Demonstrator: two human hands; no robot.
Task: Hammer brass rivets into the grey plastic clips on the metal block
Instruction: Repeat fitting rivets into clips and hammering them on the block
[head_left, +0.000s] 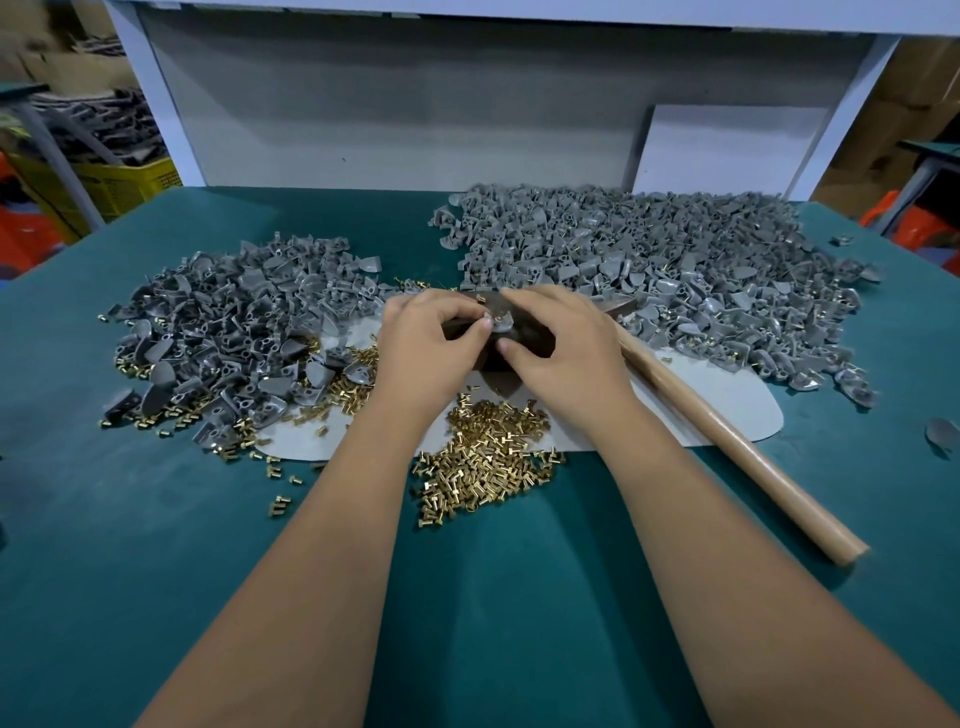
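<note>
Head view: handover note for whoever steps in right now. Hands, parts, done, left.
Left hand: pinching a grey clip on the metal block.
Right hand: fingers curled at the same clip, seating a rivet; exact grip unclear.
Hammer: lying on the table, right of the block, not held.
Loose rivets: pile in front of the block.
Clip piles: left pile and right pile.
Left: strike this rivet, then continue.

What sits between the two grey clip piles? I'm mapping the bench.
In the head view: both hands on a clip over the metal block.
</note>
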